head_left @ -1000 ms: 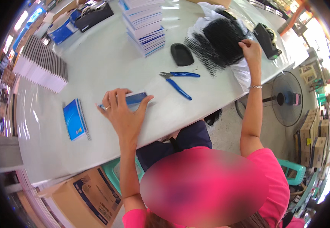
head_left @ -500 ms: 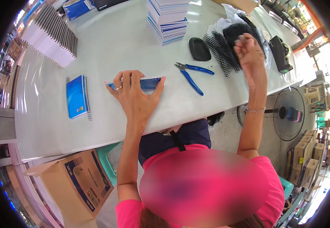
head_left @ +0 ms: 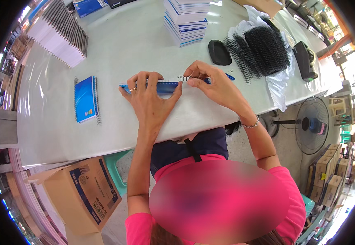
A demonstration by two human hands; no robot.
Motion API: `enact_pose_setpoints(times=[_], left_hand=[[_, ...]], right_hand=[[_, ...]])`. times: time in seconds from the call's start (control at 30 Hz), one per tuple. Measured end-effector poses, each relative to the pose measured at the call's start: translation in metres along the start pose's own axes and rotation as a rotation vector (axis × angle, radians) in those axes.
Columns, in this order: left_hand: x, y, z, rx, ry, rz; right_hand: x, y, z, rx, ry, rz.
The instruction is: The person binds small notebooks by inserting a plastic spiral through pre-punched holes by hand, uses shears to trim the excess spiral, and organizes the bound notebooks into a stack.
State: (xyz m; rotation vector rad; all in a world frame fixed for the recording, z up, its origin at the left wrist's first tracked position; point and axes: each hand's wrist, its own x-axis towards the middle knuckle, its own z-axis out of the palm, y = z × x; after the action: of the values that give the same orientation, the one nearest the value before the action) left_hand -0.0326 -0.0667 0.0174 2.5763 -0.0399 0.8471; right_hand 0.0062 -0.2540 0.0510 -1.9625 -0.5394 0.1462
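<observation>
My left hand [head_left: 149, 94] grips a small blue-covered notebook [head_left: 167, 87], its punched edge facing up and its length running left to right. My right hand [head_left: 215, 83] pinches a dark wire coil [head_left: 182, 78] whose free end meets the notebook's right end. Whether the coil has entered the holes I cannot tell. Partly hidden behind my right hand are blue-handled cutting pliers [head_left: 229, 76]. To the left lies another blue notebook [head_left: 86, 99] with a coil along its edge, a loose tail sticking out at its near end.
A pile of black coils [head_left: 265, 51] rests on white plastic at the right, beside a black tape dispenser [head_left: 305, 61]. A dark shallow dish [head_left: 219, 52] sits near it. Stacked books [head_left: 185, 22] and coil-bound notebooks [head_left: 59, 34] stand farther back. A cardboard box [head_left: 88, 192] is below the table's edge.
My right hand has come left from the coil pile to the notebook's right end, bringing a coil. My left hand still holds the notebook. The whole view has shifted slightly.
</observation>
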Motion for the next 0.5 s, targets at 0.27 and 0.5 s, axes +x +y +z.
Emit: enact_pose_setpoints(times=[0.27,0.5], left_hand=[[0.001,0.001,0.001,0.003,0.004,-0.002],[0.0,-0.004,0.003,-0.017,-0.008,-0.001]], right_hand=[[-0.002,0.001,0.004,-0.041,0.064,-0.07],[-0.002,-0.009,0.005,0.036,-0.002,0.055]])
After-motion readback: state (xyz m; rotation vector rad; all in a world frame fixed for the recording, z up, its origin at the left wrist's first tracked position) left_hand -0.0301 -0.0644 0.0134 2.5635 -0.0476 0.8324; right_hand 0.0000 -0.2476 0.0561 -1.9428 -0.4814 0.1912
